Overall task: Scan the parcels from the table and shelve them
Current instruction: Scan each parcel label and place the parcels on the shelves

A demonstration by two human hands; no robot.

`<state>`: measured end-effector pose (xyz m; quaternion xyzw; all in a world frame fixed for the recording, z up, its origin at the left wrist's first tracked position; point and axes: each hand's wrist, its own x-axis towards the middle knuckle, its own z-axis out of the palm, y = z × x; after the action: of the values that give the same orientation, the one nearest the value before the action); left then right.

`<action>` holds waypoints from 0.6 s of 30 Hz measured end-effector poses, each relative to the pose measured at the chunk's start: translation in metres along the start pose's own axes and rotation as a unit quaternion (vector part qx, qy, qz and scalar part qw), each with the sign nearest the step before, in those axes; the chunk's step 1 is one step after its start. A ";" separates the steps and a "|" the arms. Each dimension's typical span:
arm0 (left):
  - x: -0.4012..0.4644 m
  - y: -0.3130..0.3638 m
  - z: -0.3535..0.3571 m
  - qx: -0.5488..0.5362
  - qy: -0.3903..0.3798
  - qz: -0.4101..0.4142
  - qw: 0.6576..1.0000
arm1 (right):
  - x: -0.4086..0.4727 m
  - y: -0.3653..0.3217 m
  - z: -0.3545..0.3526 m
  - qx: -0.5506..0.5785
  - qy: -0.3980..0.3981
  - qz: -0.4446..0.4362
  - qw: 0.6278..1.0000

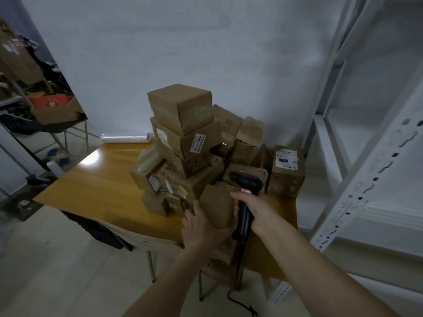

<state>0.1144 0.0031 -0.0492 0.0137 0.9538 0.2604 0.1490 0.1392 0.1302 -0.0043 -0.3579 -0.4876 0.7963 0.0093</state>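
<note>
- Dim room, pale wall behind; wooden table (96, 186) with a glossy yellow-brown top and thin metal legs stands against it.
- Heap of brown cardboard parcels (183, 156) covers the far right part of the table; most are taped, several carry white labels.
- Top box (182, 107) of the heap: plain brown, clear tape across its faces, sitting askew on the one below.
- Second box down (186, 139): white label with printed digits on its near face, another label on its left face.
- Separate box (286, 171) at the right edge of the table, just beside the heap: white shipping label, handwritten marks along the label's lower edge.
- Held parcel (217, 208): small, plain brown, smooth facing side with no label showing, at the near side of the heap above the table's front edge.
- Left hand (201, 227) grips the held parcel from its lower left, thumb up along the left edge, fingers curled under the bottom.
- Right hand (254, 211) is wrapped round the handle of a black barcode scanner (246, 193), just right of the held parcel; scanner head points toward the heap, cord hangs down below the table.
- White metal shelving (357, 143) with perforated uprights stands right of the table.
- Roll of clear film (124, 137) lies at the wall, left of the heap.
- Cluttered rack (34, 99) with a cardboard box, far left of the table.
</note>
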 end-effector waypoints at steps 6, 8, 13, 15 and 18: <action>0.016 -0.005 -0.013 -0.292 0.000 -0.017 0.956 | 0.007 0.003 -0.012 0.020 0.060 -0.006 0.998; 0.017 -0.006 -0.022 -0.463 -0.083 -0.073 0.879 | 0.006 -0.003 -0.017 0.027 0.068 -0.019 0.997; 0.007 -0.008 -0.035 -0.687 -0.267 -0.144 0.660 | 0.008 -0.017 -0.017 0.029 0.050 -0.056 0.997; 0.004 -0.008 -0.033 -0.717 -0.297 -0.136 0.615 | 0.008 -0.017 -0.015 0.027 0.028 -0.065 0.997; 0.004 -0.004 -0.028 -0.745 -0.303 -0.145 0.576 | 0.007 -0.019 -0.017 0.034 -0.003 -0.080 0.996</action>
<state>0.1024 -0.0137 -0.0298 -0.1620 0.3118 0.8352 0.4230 0.1373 0.1561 0.0020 -0.3153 -0.4870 0.8102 0.0837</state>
